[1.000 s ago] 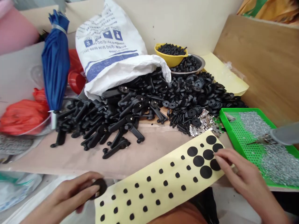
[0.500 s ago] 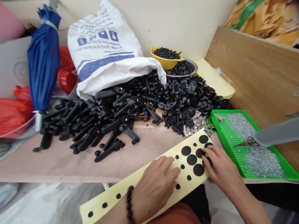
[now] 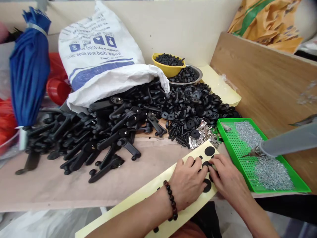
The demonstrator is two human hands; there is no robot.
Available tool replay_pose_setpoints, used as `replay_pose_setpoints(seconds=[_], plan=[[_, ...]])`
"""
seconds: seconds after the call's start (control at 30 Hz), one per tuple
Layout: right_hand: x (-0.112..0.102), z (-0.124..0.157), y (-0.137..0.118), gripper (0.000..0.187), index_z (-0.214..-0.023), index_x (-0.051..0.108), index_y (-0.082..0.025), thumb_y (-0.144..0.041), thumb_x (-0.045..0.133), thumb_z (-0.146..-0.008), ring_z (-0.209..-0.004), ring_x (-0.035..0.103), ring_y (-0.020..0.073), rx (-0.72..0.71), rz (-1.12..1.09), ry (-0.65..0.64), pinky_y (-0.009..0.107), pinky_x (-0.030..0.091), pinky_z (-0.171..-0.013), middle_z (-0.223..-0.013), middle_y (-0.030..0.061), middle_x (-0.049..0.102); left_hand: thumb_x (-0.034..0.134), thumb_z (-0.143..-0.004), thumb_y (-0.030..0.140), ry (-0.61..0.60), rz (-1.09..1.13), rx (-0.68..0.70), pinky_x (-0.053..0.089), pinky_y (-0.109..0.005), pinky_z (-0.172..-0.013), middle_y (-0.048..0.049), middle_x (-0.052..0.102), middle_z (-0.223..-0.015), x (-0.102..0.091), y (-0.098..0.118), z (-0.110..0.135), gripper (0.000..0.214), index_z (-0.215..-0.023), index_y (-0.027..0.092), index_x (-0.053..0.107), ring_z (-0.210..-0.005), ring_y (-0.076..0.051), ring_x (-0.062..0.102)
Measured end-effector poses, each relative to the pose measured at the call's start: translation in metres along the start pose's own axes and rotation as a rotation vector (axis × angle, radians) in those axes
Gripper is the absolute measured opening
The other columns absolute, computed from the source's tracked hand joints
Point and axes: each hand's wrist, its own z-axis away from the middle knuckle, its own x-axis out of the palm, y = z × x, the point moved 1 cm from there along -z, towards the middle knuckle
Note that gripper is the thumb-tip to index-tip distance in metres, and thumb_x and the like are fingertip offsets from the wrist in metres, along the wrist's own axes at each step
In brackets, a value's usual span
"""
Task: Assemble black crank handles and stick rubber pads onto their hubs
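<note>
A long pale-yellow backing sheet (image 3: 128, 206) lies slanted across the table's front edge, carrying round black stickers (image 3: 209, 151) in large and small sizes. My left hand (image 3: 188, 181), with a dark bead bracelet (image 3: 170, 200) at the wrist, rests on the sheet. Its bent fingers are apart and cover several stickers. At the right end of the sheet, my right hand (image 3: 229, 177) has thumb and forefinger pinched at the edge of a large black sticker (image 3: 207, 164). The fingertips of both hands nearly meet there.
Black plastic crank handles (image 3: 106, 165) and round black parts (image 3: 190, 105) are heaped behind, beside metal clips (image 3: 204, 134). A green tray (image 3: 250, 180) of small metal pieces stands right, under a grey screwdriver-like tool (image 3: 289, 140). A white sack (image 3: 99, 49) and yellow bowl (image 3: 170, 69) stand behind.
My left hand has slid right along the sheet, up to my right fingertips, covering more stickers. My right hand stays at the same stickers. The view has shifted slightly.
</note>
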Motion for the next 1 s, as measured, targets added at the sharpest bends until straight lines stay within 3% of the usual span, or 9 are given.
replay_pose_setpoints(seconds=[0.13,0.23,0.37,0.67,0.8,0.87,1.0], plan=[[-0.007,0.000,-0.001,0.012,-0.089,0.051,-0.019,-0.021,0.040,-0.091,-0.085,0.058,0.0211,-0.005,-0.131,0.012,0.033,0.048,-0.071,-0.097,0.0091,0.055,0.047,-0.089,0.039,-0.004,-0.007,0.003,0.041,-0.036,-0.063,-0.0064,0.052,-0.109,-0.001,0.000,-0.001,0.028,-0.108,0.019,0.049,-0.091,-0.024,0.046],[-0.008,-0.001,0.002,0.014,-0.099,0.052,-0.018,-0.022,0.041,-0.091,-0.093,0.056,0.0243,-0.019,-0.070,0.064,0.036,0.047,-0.077,-0.101,0.0111,0.054,0.046,-0.090,0.040,-0.004,-0.006,0.010,0.041,-0.036,-0.062,-0.0065,0.051,-0.110,-0.002,-0.001,-0.001,0.029,-0.110,0.019,0.049,-0.091,-0.024,0.046],[-0.004,-0.003,0.006,0.013,-0.082,0.051,-0.018,-0.022,0.041,-0.089,-0.086,0.054,0.0265,-0.019,0.005,0.009,0.039,0.045,-0.070,-0.094,0.0118,0.054,0.046,-0.089,0.040,-0.009,-0.008,0.013,0.042,-0.037,-0.062,-0.0064,0.051,-0.110,-0.002,-0.002,-0.001,0.030,-0.111,0.019,0.048,-0.091,-0.024,0.046],[-0.008,0.000,-0.002,0.016,-0.074,0.046,-0.021,-0.022,0.042,-0.090,-0.079,0.053,0.0212,0.051,-0.295,-0.078,0.035,0.044,-0.070,-0.080,0.0052,0.056,0.044,-0.091,0.038,0.011,-0.008,0.021,0.042,-0.036,-0.064,-0.0084,0.051,-0.112,-0.002,0.003,0.001,0.026,-0.105,0.017,0.051,-0.092,-0.024,0.046],[-0.013,0.004,0.002,0.013,-0.077,0.050,-0.022,-0.026,0.045,-0.089,-0.085,0.057,0.0220,0.029,-0.347,-0.090,0.034,0.047,-0.074,-0.084,0.0050,0.060,0.050,-0.088,0.039,0.000,0.095,0.024,0.043,-0.034,-0.070,-0.0054,0.054,-0.107,-0.016,-0.013,0.017,0.025,-0.104,0.020,0.052,-0.092,-0.023,0.048],[-0.016,0.008,0.007,0.008,-0.082,0.053,-0.023,-0.028,0.048,-0.087,-0.088,0.060,0.0214,0.014,-0.370,-0.103,0.031,0.049,-0.074,-0.090,0.0046,0.063,0.046,-0.091,0.031,0.036,0.095,-0.119,0.043,-0.033,-0.073,-0.0055,0.055,-0.105,-0.027,-0.034,0.033,0.020,-0.105,0.019,0.053,-0.091,-0.021,0.049],[-0.014,0.017,0.017,0.012,-0.086,0.058,-0.025,-0.034,0.049,-0.086,-0.093,0.064,0.0217,0.054,-0.438,-0.130,0.026,0.053,-0.071,-0.103,0.0050,0.065,0.036,-0.094,0.026,0.098,-0.210,-0.615,0.042,-0.037,-0.072,-0.0104,0.061,-0.092,-0.049,-0.087,0.069,0.028,-0.109,0.013,0.056,-0.085,-0.025,0.053]])
